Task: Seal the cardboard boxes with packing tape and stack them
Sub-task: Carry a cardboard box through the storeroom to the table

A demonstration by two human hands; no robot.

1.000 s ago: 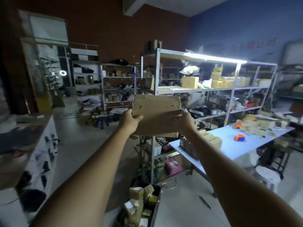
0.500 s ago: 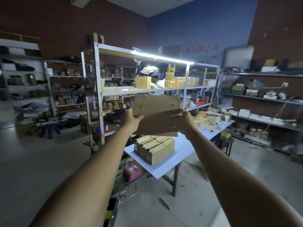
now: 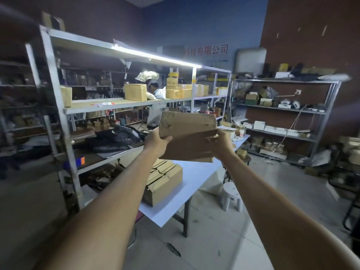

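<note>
I am holding the cardboard box (image 3: 187, 137) in mid-air, left hand (image 3: 155, 142) and right hand (image 3: 221, 142) gripping its ends with fingers (image 3: 165, 138) curled round, and I judge I am stacking: next, lowering it squarely onto the stacked boxes (image 3: 165, 182) on the worktop (image 3: 194, 172) below my fingers.

The room is dim, lit mostly by a glaring white light strip (image 3: 155, 57) along the top of the metal shelf (image 3: 124, 103). The cardboard box (image 3: 187, 139) at centre looks fairly sharp; the edges smear with blur and wide-angle bending.
</note>
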